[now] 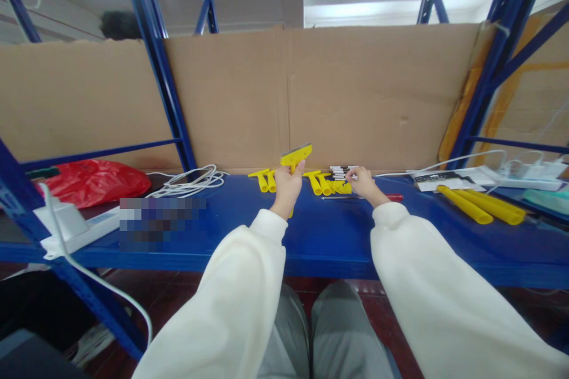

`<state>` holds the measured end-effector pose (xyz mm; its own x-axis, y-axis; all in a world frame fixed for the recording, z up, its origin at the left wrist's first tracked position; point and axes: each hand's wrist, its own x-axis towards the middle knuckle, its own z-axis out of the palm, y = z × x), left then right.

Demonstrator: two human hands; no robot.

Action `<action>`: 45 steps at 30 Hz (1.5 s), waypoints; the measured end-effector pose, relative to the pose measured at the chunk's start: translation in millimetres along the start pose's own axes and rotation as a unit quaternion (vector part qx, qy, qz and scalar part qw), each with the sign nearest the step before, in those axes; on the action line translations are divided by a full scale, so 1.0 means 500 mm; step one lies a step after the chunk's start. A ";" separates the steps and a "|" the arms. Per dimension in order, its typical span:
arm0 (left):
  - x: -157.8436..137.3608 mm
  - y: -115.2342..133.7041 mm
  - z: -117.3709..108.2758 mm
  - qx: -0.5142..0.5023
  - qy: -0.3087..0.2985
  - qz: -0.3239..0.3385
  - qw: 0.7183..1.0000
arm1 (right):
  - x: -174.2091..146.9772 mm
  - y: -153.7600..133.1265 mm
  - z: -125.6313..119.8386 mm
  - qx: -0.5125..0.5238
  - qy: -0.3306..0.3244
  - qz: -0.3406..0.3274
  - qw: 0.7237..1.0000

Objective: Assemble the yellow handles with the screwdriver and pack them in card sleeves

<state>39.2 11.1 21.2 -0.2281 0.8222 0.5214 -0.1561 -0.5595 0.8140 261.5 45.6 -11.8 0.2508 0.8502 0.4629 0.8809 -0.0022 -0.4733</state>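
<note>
My left hand (288,189) is wrapped round the handle of a yellow scraper (296,157), held up above the shelf with its wide head uppermost. The lower end of the handle shows below my palm. My right hand (363,183) has its fingers pinched together beside a row of small black-and-white sticks (339,170); what it holds, if anything, is too small to make out. Several small yellow pieces (340,188) lie just left of it. More yellow T-shaped scrapers (315,185) rest between my hands, and others (263,183) lie left of my left hand.
A screwdriver with a red handle (395,197) lies on the blue shelf (329,237). Yellow tubes (471,208) and a power strip (528,173) are at right. Coiled white cable (200,180) and a red bag (102,182) sit at left. Cardboard (355,95) stands behind.
</note>
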 end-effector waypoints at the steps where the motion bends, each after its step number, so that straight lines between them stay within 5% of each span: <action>1: 0.003 0.000 0.003 -0.010 -0.001 -0.011 1.000 | -0.001 -0.003 0.002 0.010 0.003 -0.014 1.000; 13: 0.000 0.002 0.004 -0.176 0.038 -0.212 0.960 | -0.001 -0.001 0.020 0.101 0.011 -0.058 0.993; 23: -0.033 -0.020 0.004 -0.025 -0.194 -0.419 0.887 | -0.026 -0.034 0.023 0.395 -0.077 -0.073 0.913; 29: -0.034 -0.021 0.002 -0.004 -0.232 -0.428 0.874 | -0.050 -0.057 0.026 0.453 -0.174 -0.089 0.870; 45: -0.036 -0.011 0.005 -0.020 -0.235 -0.425 0.874 | -0.062 -0.067 0.028 0.440 -0.182 -0.078 0.876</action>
<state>46.4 -0.5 7.9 0.4051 0.8892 -0.2127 -0.1128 0.2795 0.9535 218.6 26.6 -20.5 -0.1312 0.9156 0.3802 0.2031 0.4001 -0.8937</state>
